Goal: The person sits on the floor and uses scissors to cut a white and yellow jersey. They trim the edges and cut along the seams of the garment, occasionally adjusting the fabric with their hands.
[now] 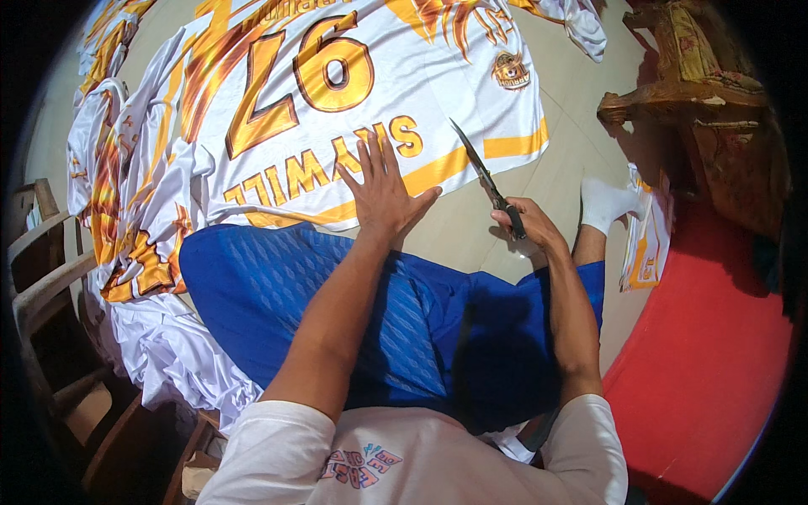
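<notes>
A white sheet of jersey fabric (438, 93) with yellow and orange printing lies spread on the floor in front of me. My left hand (381, 189) rests flat near its lower edge, fingers spread over the printed letters. In my right hand (530, 225) is a pair of scissors (481, 168), gripped by the dark handles. Their long blades point up and to the left, passing close to the end of a slit in the fabric's yellow border. Whether the blades touch the cloth I cannot tell. My fingers partly hide the handles.
Crumpled white and orange fabric (139, 194) is heaped at the left, with plain white cloth (172, 349) below it. Wooden slatted furniture (55, 286) stands at the far left. Carved wooden furniture (673, 105) is at upper right, above a red floor area (699, 353). Folded printed pieces (646, 240) lie beside my sock.
</notes>
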